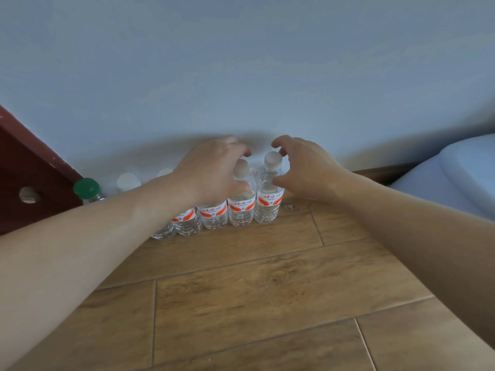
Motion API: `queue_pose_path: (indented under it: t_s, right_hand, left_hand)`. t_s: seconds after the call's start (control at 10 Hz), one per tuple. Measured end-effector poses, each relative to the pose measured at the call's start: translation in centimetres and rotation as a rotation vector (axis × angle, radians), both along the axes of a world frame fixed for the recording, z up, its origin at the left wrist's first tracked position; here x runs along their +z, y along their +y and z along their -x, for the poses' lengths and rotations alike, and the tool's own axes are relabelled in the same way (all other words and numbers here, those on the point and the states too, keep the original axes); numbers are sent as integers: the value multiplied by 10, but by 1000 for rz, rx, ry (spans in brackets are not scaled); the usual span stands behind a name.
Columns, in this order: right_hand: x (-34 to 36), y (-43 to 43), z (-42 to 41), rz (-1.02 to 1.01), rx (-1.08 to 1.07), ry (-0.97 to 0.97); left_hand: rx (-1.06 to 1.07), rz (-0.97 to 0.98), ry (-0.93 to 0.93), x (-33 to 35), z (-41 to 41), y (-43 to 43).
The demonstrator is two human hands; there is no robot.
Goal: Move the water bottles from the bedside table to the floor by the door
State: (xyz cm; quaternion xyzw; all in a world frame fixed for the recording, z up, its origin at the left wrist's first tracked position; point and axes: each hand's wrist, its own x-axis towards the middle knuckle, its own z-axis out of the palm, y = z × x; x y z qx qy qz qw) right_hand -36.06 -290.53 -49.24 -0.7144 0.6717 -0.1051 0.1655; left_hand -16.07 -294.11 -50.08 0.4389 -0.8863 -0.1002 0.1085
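Several clear water bottles with orange-and-white labels stand in a row on the wooden floor, tight against the pale wall. My right hand curls around the neck of the rightmost bottle, thumb on its shoulder and fingers behind its white cap. My left hand wraps the neck of the bottle beside it, whose cap shows between thumb and fingers. Both bottles are upright with their bases on the floor. My left forearm hides parts of the bottles further left.
A dark red door stands at the left end of the row. A green-capped bottle sits beside it. A pale blue-white rounded object fills the right corner. Bare wooden floor stretches toward me.
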Motion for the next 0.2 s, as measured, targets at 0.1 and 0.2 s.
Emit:
queue_pose_path:
  t_s: [0.1,0.2]
  right_hand:
    - [7,4,1,37,-1,-4]
    - [15,13,-4,32,0,12]
  left_hand:
    - [-7,27,-33,9,-2,3]
    - [8,45,-87,17,-6,10]
